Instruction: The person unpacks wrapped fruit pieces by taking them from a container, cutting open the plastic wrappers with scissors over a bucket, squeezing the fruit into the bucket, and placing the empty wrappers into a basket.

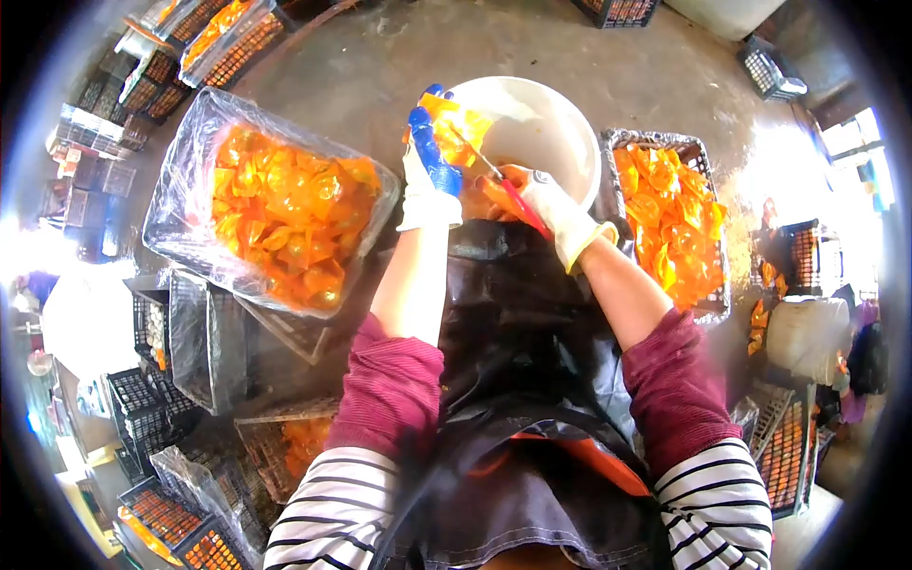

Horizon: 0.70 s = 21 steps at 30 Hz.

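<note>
My left hand (pixel 432 171), in a white glove with blue-coated fingers, is closed around a glossy orange piece (pixel 456 128) with pointed edges; its exact kind I cannot make out. My right hand (pixel 537 199), in a white glove with orange-coated fingers, grips a red-handled knife (pixel 522 206). Its thin blade reaches up to the orange piece. Both hands are over the near left side of a large white bucket (pixel 570 133), which has something orange low inside, partly hidden by my hands.
Left of the bucket, a plastic-lined crate (pixel 180 228) holds many orange pieces (pixel 285 209). Another filled crate (pixel 724 256) stands to the right. Stacked crates (pixel 152 408) line the left side. A dark apron (pixel 513 323) covers my lap. A whitish container (pixel 807 332) stands farther right.
</note>
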Tool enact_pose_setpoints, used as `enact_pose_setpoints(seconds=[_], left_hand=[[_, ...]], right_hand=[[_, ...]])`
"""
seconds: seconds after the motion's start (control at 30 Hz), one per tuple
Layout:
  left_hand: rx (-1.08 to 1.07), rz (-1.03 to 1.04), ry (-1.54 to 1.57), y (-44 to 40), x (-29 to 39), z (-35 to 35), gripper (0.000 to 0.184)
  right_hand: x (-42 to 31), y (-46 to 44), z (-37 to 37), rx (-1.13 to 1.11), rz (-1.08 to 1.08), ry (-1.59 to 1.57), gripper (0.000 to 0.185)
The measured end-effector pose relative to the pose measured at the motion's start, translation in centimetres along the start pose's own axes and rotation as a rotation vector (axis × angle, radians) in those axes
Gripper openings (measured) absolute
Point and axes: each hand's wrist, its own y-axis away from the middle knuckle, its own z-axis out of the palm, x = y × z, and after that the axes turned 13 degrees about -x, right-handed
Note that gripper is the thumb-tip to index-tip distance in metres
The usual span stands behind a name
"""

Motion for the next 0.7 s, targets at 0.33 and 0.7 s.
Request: enact_pose_setpoints(seconds=[0.33,0.7], left_hand=[[0.043,-0.033,-0.047,-0.1,-0.8,-0.2,0.054],[-0.007,-0.056,-0.355,0.1,-2.0,-1.8,0.035]], right_hand=[[-0.1,0.4,0.3,0.033,-0.041,0.043,0.030],[0.1,0.1,-0.4,0.185,-0.040,0.075,0.024]])
